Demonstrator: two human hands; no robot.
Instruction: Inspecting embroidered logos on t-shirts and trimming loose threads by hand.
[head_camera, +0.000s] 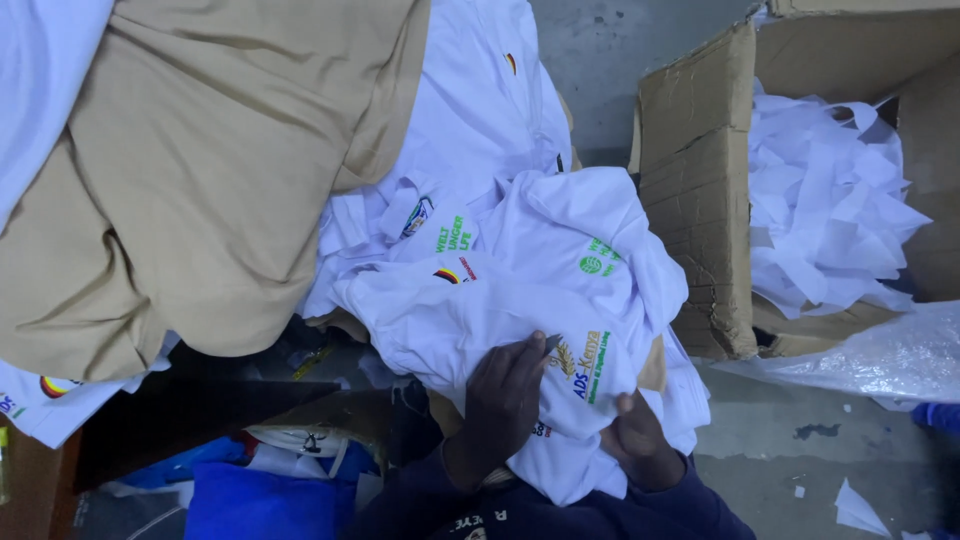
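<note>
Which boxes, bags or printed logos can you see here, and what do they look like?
Cardboard box: upper right, brown, creased, open, full of white scraps.
Clear plastic bag: right, crumpled, below the box.
Printed logos: green, blue and gold, on the white shirt that the left hand and right hand hold.

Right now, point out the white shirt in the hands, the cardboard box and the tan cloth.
White shirt (520, 320), head view, on its bunched front.
Cardboard box (695, 190), head view, on its creased left flap.
Tan cloth (200, 170), head view, on its broad middle fold.
</note>
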